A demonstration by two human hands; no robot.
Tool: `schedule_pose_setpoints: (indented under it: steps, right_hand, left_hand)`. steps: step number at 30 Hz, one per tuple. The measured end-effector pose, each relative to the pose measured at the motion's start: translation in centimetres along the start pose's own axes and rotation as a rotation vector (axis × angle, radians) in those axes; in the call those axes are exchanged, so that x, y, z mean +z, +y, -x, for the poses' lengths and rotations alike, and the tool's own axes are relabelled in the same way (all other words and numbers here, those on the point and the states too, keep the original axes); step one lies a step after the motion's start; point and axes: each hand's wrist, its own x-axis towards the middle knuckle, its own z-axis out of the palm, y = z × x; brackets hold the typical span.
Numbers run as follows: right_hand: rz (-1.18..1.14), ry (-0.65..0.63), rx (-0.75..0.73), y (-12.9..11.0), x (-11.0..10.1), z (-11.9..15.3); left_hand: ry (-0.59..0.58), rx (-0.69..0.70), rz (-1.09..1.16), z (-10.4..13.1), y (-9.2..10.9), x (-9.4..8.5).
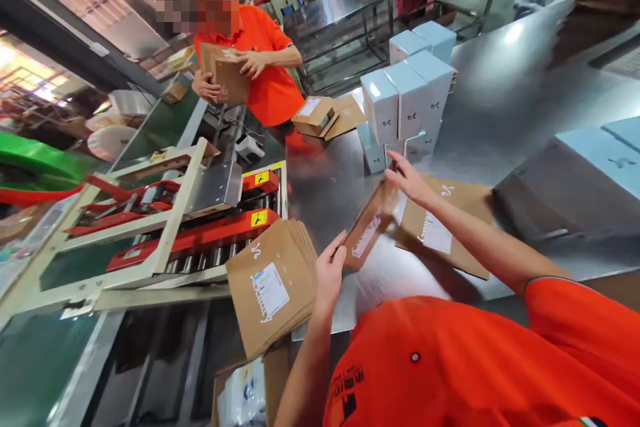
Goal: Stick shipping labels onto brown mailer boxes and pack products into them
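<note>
Between my two hands a brown cardboard box is held tilted above the metal table, its narrow side with white lettering facing me; part of it is blurred. My left hand grips its near left edge, thumb on top. At the far end my right hand holds the upper edge, index finger extended. To the left of my left hand lies a stack of flat cardboard cartons with white labels. Under my right forearm rests another labelled brown carton. White boxes stand stacked just beyond my right hand.
Across the metal table, a co-worker in an orange shirt holds a brown box. Small brown boxes lie nearby. A roller machine with red rails borders the left. More white boxes stand right.
</note>
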Motion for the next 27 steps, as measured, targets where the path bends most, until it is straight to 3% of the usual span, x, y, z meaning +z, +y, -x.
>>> schedule_pose_setpoints:
  steps: [2, 4, 7, 10, 11, 13, 16, 18, 20, 23, 25, 27]
  right_hand:
    - [-0.065, -0.041, -0.064, -1.5, 1.2, -3.1]
    - [-0.134, -0.065, -0.081, -2.3, 1.9, -3.8]
    - [-0.267, -0.103, -0.064, -3.0, 1.9, -1.6]
    - [-0.344, -0.302, -0.133, -4.1, 2.1, 2.1]
    - [-0.316, -0.354, -0.162, -4.4, 2.5, 3.0]
    - [-0.185, -0.318, -0.183, -4.5, 3.5, 3.6]
    - [0.038, -0.105, -0.177, -3.6, 4.9, 2.1]
    - [0.083, -0.114, -0.257, -2.6, 5.1, 0.9]
    - [0.045, -0.248, -0.378, -1.5, 4.8, 0.8]
    - [-0.053, -0.404, -0.448, -0.1, 3.5, 2.8]
    - [-0.151, -0.418, -0.349, 0.7, 2.6, 4.4]
    - [-0.292, -0.345, -0.1, 1.4, 2.4, 5.1]
  left_hand:
    - [0.048, -0.052, 0.103, 0.1, 0.1, 0.6]
    - [0.151, -0.08, 0.15, -0.7, 0.1, 0.6]
    - [0.4, -0.048, 0.01, -4.1, 0.4, -0.3]
    - [0.642, -0.052, -0.166, -8.8, 1.4, -1.0]
    - [0.635, -0.036, -0.209, -10.0, 1.6, -1.0]
    - [0.474, 0.049, -0.288, -10.8, 1.9, -1.1]
    - [0.212, 0.19, -0.342, -8.7, 1.0, -1.7]
    - [0.13, 0.212, -0.376, -6.7, -0.1, -2.5]
    - [0.15, 0.13, -0.39, -6.1, -1.1, -3.2]
    - [0.235, -0.143, -0.282, -8.2, -1.8, -3.5]
    - [0.154, -0.282, -0.139, -9.9, -1.8, -3.3]
    - [0.016, -0.332, -0.028, -10.2, -1.8, -3.1]
